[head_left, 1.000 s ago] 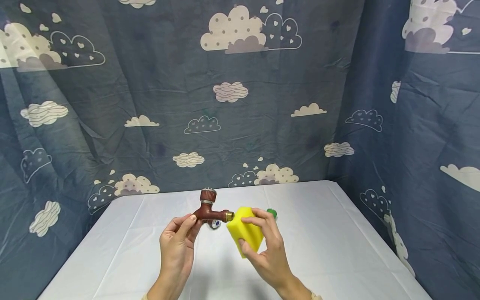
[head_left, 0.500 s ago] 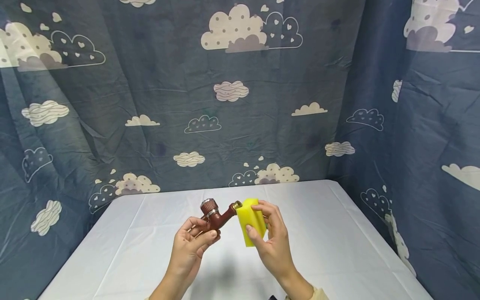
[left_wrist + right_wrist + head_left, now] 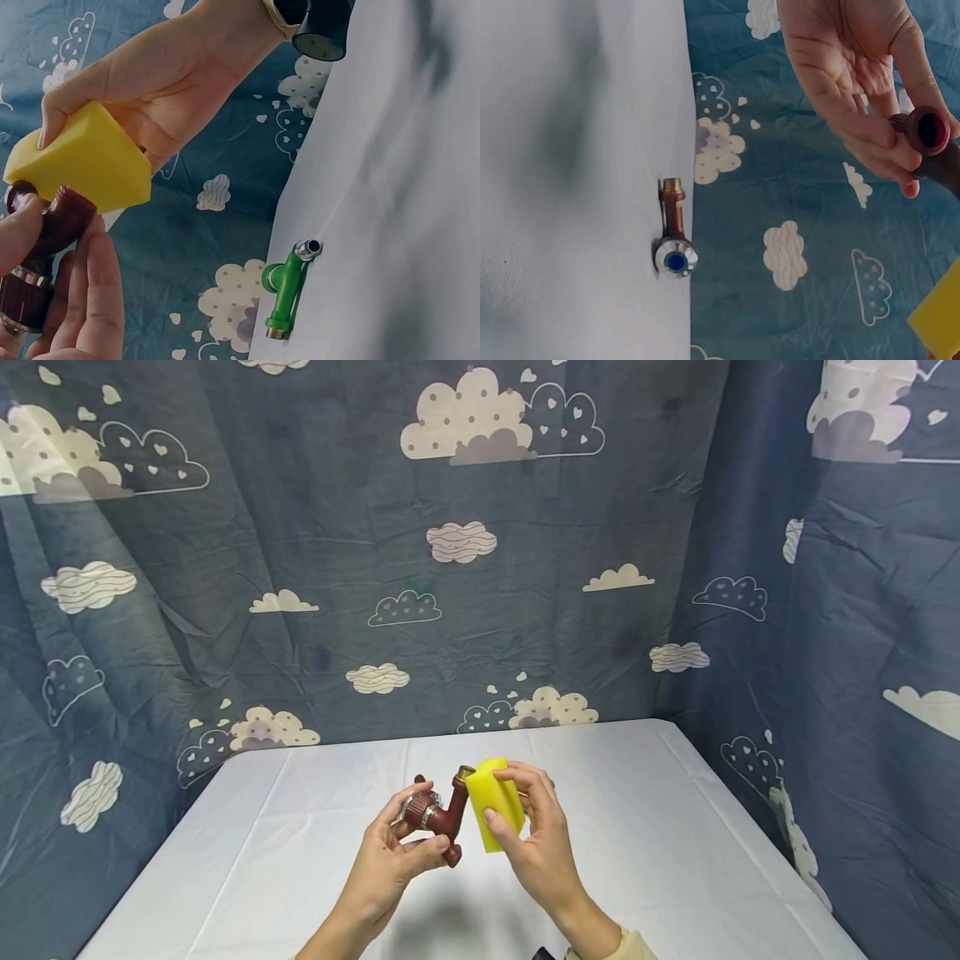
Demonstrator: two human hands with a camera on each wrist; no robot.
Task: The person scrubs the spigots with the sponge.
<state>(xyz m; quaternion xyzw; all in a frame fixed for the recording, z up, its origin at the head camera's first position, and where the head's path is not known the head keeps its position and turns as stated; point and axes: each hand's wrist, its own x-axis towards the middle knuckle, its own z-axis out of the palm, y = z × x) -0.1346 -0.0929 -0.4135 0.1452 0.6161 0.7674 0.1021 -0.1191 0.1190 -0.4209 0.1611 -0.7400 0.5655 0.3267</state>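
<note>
A dark red-brown tap (image 3: 453, 814) with a ribbed knob and a brass-ended pipe is held up over the table between the thumb and fingers of my left hand (image 3: 397, 864). Its brass end points upward, right at the left edge of a yellow sponge (image 3: 493, 806). My right hand (image 3: 551, 847) pinches the sponge from the right, thumb in front and fingers over the top. In the left wrist view the sponge's lower side (image 3: 90, 161) overlaps the tap. The right wrist view shows the tap's round dark opening (image 3: 931, 131) beside my left fingers.
On the white table (image 3: 637, 860) lies a green tap (image 3: 285, 296) with a silver end, seen from the left wrist. Another red-brown tap (image 3: 674, 217) with a blue-centred silver end lies near the table's edge. A dark blue cloud-print curtain (image 3: 337, 543) surrounds the table.
My left hand has turned the tap, so its brass end swung from pointing right to pointing up, and shifted rightward. The sponge has risen slightly and stands more upright in my right hand.
</note>
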